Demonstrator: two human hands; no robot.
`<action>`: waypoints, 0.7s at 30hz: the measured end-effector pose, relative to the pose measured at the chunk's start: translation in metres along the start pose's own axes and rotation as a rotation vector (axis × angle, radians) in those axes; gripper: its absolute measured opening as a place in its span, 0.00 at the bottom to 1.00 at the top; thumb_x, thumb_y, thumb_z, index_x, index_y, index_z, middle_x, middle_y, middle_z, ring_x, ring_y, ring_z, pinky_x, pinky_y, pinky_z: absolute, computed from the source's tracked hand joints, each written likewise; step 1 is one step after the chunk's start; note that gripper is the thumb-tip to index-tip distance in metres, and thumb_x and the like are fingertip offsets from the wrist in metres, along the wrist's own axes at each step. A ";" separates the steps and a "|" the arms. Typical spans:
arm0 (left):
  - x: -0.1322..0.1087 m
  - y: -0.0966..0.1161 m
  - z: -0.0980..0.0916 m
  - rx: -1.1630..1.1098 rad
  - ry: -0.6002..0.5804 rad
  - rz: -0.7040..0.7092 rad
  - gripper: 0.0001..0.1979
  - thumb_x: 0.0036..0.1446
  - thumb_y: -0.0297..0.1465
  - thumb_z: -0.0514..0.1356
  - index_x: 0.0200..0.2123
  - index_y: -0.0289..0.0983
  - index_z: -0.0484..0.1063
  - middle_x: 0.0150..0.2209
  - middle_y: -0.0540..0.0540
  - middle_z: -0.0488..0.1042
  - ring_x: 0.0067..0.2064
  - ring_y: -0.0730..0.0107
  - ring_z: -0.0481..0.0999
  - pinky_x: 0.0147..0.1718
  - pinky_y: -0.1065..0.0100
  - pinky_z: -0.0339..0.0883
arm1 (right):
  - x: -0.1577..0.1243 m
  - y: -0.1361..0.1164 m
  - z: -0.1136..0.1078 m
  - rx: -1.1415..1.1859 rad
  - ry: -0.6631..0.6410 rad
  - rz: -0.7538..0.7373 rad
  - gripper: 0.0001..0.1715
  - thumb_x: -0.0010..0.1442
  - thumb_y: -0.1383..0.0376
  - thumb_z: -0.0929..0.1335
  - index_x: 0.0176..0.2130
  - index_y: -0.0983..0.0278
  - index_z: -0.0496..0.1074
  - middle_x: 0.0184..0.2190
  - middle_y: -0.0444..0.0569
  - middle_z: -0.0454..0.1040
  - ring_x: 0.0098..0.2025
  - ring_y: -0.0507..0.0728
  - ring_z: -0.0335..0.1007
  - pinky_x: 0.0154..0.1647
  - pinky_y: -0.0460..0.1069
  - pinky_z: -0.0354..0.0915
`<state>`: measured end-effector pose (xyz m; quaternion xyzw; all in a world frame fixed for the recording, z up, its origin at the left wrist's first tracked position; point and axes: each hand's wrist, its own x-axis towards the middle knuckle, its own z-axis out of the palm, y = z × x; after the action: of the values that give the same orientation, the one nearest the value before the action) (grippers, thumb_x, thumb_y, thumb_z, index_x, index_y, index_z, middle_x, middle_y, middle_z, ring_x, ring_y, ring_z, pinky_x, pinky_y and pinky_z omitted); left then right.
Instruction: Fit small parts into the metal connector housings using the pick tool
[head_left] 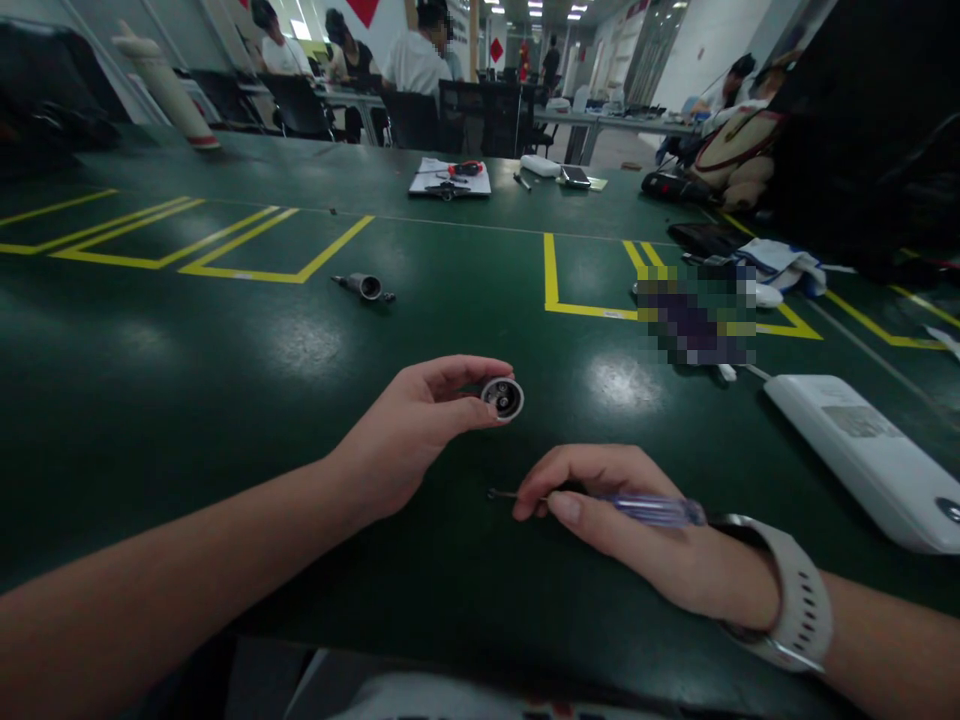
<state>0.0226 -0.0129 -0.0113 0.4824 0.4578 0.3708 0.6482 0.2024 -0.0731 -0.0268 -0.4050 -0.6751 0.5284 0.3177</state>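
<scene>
The left hand [409, 425] hides part of the cup [504, 400]; the right hand [619, 472] covers part of the screwdriver [652, 510], whose tip [492, 494] is too small to make out. Pixelation blurs a dark object [691, 322]. The right edge clips the white device [855, 460].

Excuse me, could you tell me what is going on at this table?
A person's left hand holds a small round metal part above the green table, its recessed face showing. The right hand holds a screwdriver with a clear handle, its tip pointing left, below and apart from the part in this view. Another metal piece lies farther back.
</scene>
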 end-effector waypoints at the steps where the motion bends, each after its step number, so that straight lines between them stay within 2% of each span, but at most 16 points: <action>1: 0.000 0.000 0.000 -0.003 -0.004 -0.003 0.15 0.41 0.24 0.65 0.37 0.34 0.75 0.37 0.45 0.77 0.40 0.64 0.75 0.43 0.63 0.65 | 0.000 0.000 0.000 -0.025 -0.003 -0.003 0.12 0.58 0.66 0.61 0.35 0.68 0.72 0.32 0.52 0.76 0.35 0.55 0.71 0.32 0.49 0.66; 6: 0.000 -0.001 0.000 -0.015 -0.014 -0.006 0.15 0.41 0.23 0.64 0.36 0.34 0.75 0.37 0.45 0.77 0.40 0.63 0.75 0.43 0.63 0.65 | 0.000 0.002 0.005 -0.161 0.053 -0.063 0.12 0.57 0.71 0.60 0.33 0.65 0.73 0.30 0.48 0.75 0.32 0.52 0.71 0.34 0.48 0.65; 13: -0.002 -0.003 0.001 -0.056 -0.016 0.004 0.15 0.41 0.23 0.65 0.36 0.34 0.74 0.36 0.46 0.77 0.40 0.64 0.75 0.42 0.63 0.66 | -0.007 -0.007 0.010 -0.365 0.106 -0.138 0.12 0.55 0.74 0.60 0.31 0.66 0.71 0.27 0.47 0.73 0.31 0.53 0.70 0.34 0.48 0.65; 16: -0.002 -0.004 0.002 -0.067 -0.013 0.029 0.16 0.40 0.21 0.65 0.36 0.34 0.72 0.38 0.46 0.77 0.40 0.65 0.75 0.42 0.64 0.67 | -0.011 -0.009 0.012 -0.480 0.086 -0.236 0.11 0.54 0.75 0.60 0.33 0.67 0.69 0.28 0.49 0.72 0.30 0.53 0.68 0.34 0.49 0.65; 21: -0.001 -0.004 0.001 -0.020 -0.025 0.061 0.12 0.42 0.22 0.65 0.34 0.34 0.73 0.37 0.47 0.77 0.39 0.68 0.75 0.40 0.67 0.67 | -0.011 0.005 0.014 -0.624 0.061 -0.412 0.13 0.54 0.75 0.61 0.39 0.70 0.68 0.32 0.54 0.71 0.35 0.58 0.65 0.37 0.55 0.65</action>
<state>0.0229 -0.0154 -0.0150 0.4940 0.4311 0.3889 0.6472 0.1962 -0.0890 -0.0347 -0.3538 -0.8612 0.2099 0.2986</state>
